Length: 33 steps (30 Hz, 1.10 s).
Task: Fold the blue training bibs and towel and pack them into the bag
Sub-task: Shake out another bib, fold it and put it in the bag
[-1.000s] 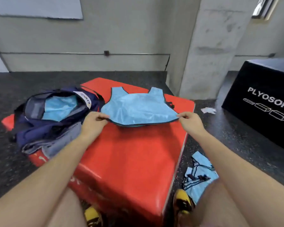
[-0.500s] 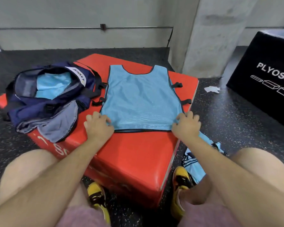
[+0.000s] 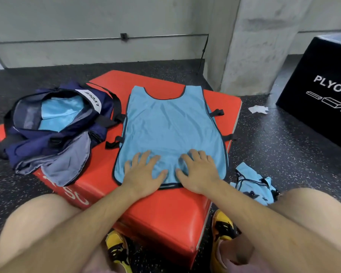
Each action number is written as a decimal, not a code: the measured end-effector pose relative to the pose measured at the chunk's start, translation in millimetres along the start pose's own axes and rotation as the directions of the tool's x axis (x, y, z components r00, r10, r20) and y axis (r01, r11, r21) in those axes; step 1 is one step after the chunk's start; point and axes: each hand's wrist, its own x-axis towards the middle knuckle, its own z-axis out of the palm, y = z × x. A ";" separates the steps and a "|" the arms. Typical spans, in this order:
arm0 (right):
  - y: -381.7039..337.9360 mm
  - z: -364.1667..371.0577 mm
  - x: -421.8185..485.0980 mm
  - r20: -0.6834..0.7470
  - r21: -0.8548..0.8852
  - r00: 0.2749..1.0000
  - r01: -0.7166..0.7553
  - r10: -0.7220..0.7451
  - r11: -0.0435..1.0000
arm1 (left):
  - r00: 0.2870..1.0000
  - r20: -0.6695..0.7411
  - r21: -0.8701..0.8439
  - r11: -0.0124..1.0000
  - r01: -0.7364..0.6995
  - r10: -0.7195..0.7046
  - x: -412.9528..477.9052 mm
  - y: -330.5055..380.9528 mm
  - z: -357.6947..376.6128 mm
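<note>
The left grip (image 3: pixel 144 173) and the right grip (image 3: pixel 200 171) are lying flat side by side, fingers spread, pressing on the near end of a blue bib (image 3: pixel 171 123) and pinching nothing. The bib is lying spread out on a red padded box (image 3: pixel 161 209). Just to its left, the navy bag (image 3: pixel 53 134) is sitting open with light-blue cloth (image 3: pixel 59 111) inside. A crumpled bib (image 3: pixel 254 186) is lying on the floor (image 3: pixel 274 146) to the right.

The bib (image 3: pixel 171 131) lies on the box (image 3: pixel 165 209), right of the bag (image 3: pixel 53 123).
</note>
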 end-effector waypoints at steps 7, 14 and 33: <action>-20.5 14.7 31.4 0.151 0.105 0.988 0.019 -0.035 0.994 | 0.994 0.083 -0.025 0.997 0.067 -0.064 39.4 -4.3 -5.3; -41.2 7.7 56.8 0.006 0.128 0.998 0.067 -0.068 0.990 | 0.997 -0.066 -0.109 0.993 0.038 -0.045 63.1 -9.3 -13.2; -77.3 31.4 105.9 0.120 0.156 0.986 0.096 -0.115 0.983 | 0.984 -0.101 -0.405 0.910 0.093 -0.146 94.1 -64.7 -13.9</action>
